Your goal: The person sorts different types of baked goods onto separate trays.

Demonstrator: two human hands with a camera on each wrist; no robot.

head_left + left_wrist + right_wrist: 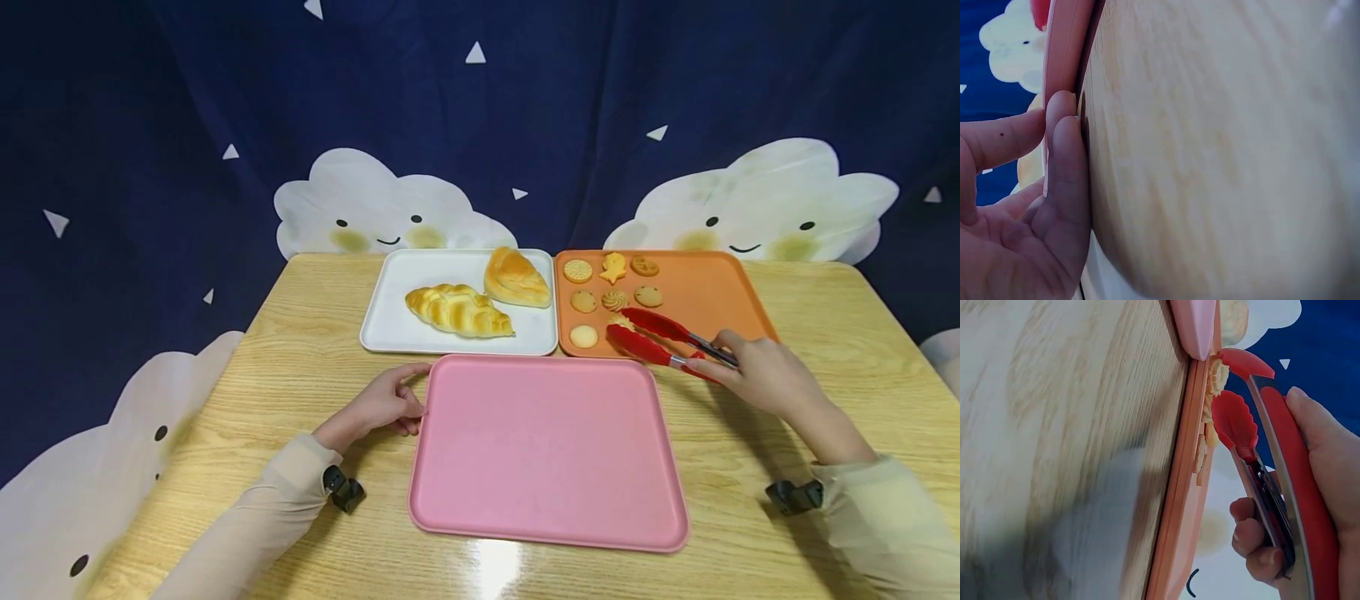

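Observation:
My right hand (768, 375) grips a pair of red-tipped metal tongs (1297, 475). The tongs' red tips reach over the orange tray (697, 287) and stand apart on either side of a small yellow cookie (621, 322), partly hidden by them. In the right wrist view, the fingers curl round the handles. At the upper left side of the pink tray (543, 450), my left hand (381, 403) holds the rim. The left wrist view has the thumb tip at the rim's top and fingertips (1067, 128) against its side, low over the table.
Several more cookies sit in rows on the orange tray, among them a star-shaped one (612, 267) and a swirled one (615, 301). A white tray (382, 321) to its left bears a braided bread (457, 311) and a folded pastry (516, 279). Behind the wooden table (300, 333) hangs a dark blue cloth.

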